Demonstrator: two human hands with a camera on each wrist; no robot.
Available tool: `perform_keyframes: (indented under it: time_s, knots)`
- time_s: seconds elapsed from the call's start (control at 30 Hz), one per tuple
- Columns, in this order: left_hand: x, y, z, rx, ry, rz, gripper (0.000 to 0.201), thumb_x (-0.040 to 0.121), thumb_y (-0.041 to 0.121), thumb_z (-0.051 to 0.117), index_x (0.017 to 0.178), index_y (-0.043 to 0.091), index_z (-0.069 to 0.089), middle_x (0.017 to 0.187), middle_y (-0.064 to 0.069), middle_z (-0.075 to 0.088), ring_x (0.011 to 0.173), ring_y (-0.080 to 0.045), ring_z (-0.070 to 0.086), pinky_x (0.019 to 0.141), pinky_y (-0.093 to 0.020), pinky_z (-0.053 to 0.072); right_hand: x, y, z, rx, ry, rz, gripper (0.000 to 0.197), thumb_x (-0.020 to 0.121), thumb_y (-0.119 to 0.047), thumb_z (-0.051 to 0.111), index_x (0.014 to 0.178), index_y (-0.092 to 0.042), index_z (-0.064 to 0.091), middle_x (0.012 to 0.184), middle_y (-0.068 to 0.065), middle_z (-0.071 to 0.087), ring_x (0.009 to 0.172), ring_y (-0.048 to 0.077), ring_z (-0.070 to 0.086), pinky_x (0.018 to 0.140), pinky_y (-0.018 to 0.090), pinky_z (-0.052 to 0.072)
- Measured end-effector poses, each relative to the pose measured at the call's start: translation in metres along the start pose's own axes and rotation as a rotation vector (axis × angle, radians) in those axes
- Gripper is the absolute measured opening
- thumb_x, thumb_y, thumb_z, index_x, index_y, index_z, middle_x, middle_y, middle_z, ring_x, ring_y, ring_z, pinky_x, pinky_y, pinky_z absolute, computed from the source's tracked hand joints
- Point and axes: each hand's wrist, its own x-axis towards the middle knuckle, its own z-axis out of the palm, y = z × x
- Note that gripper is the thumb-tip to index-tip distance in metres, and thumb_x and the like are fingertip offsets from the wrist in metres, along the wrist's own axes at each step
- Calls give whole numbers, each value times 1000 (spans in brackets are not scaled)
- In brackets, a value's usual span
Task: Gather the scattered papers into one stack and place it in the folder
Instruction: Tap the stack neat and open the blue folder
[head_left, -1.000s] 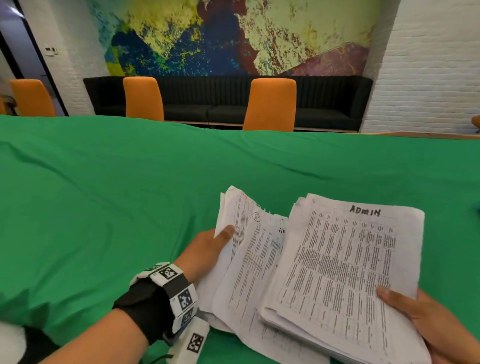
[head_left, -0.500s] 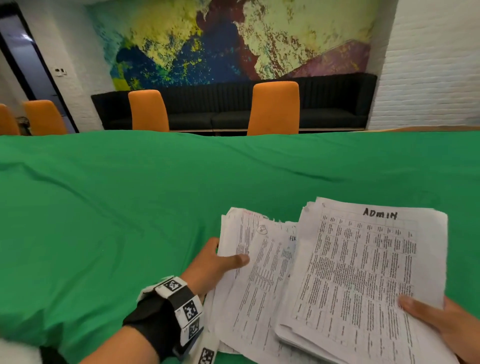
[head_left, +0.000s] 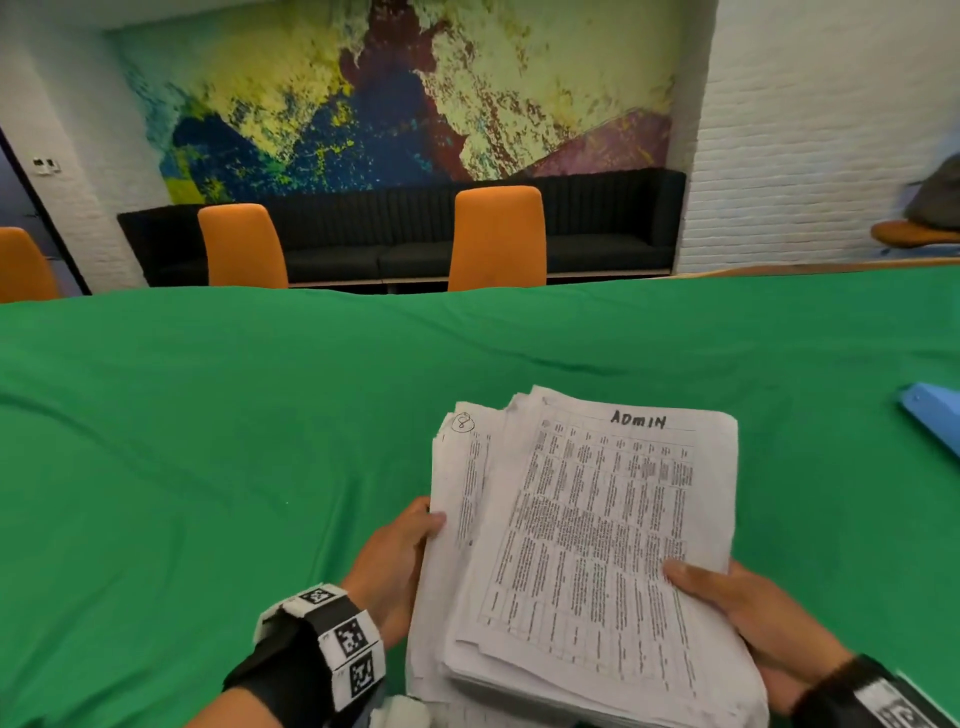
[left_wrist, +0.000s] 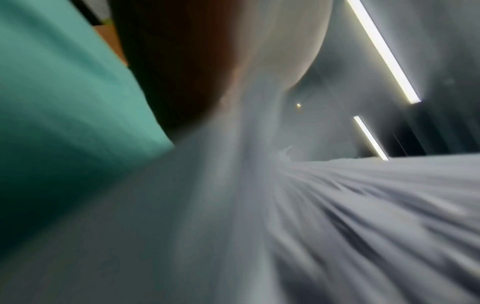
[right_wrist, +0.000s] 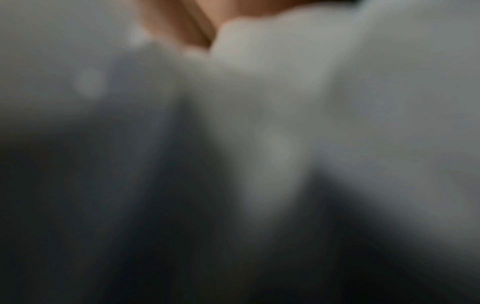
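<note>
Gripping the papers (head_left: 597, 545) above the table (head_left: 208, 441), the left hand (head_left: 395, 561) clasped their left edge and the right hand (head_left: 748, 613) their right, seemingly to square them before the blue folder (head_left: 935, 421) far right.

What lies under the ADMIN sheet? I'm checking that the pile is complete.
Under the ADMIN sheet more printed papers stick out at the left, one marked 8, held by the left hand and right hand. Their count and lower pages are covered.
</note>
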Motion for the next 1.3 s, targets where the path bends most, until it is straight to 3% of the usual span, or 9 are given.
perform_keyframes:
  time_s: [0.07,0.17,0.43,0.6,0.73,0.83,1.07,1.2,1.3]
  knots:
    - [-7,4,8,-36,-149,5,45,100,40,56,133,9,52,129,-22,66,118,-45,63,100,-65,47,5,1,8,-7,-21,-6,45,88,-4,59,133,-6,56,123,30,68,108,51,68,79,59,61]
    - [-17,18,24,70,-254,94,73,74,22,84,134,10,44,125,-24,67,112,-48,65,95,-69,49,9,-2,18,-33,-2,-47,43,87,-5,61,129,-2,57,120,30,70,103,48,70,78,56,62]
    - [-42,49,32,245,-248,464,65,74,10,77,132,25,51,122,-11,71,107,-34,71,89,-46,59,10,-31,23,-47,-91,-369,81,55,-22,86,129,-8,59,121,24,71,103,44,70,82,52,60]
    - [-19,29,41,456,128,598,19,85,19,74,102,26,66,100,5,75,94,-14,69,100,-52,51,13,-41,44,-398,43,-634,35,84,-3,71,116,-18,73,117,5,76,111,29,70,87,37,60]
    - [-8,20,56,393,363,642,28,95,5,62,111,24,50,111,2,66,103,-19,65,90,-37,53,17,-35,70,-694,115,-725,23,92,-28,65,114,-29,71,108,0,76,103,23,69,91,47,58]
    - [-13,21,60,422,368,679,30,97,9,60,118,25,47,106,3,66,94,-18,67,77,-26,53,21,-34,78,-731,187,-723,8,98,-29,60,103,-26,66,96,-3,69,97,18,65,85,34,56]
    - [-23,36,34,226,182,660,57,68,41,83,118,26,59,111,4,73,99,-15,73,82,-36,59,20,-36,53,-434,88,-547,22,99,-13,56,120,-14,65,114,9,76,105,27,73,93,49,58]
    - [-18,33,51,342,299,680,35,94,25,67,122,34,49,109,8,69,94,-5,69,81,-30,57,24,-19,55,-606,130,-545,49,81,-53,72,118,-22,60,117,11,68,111,26,67,94,48,58]
    - [-19,33,71,366,396,728,20,99,33,58,113,42,46,101,13,66,84,6,61,76,-24,53,25,-17,69,-661,222,-616,36,90,-47,59,118,-25,58,115,3,65,111,16,62,98,42,55]
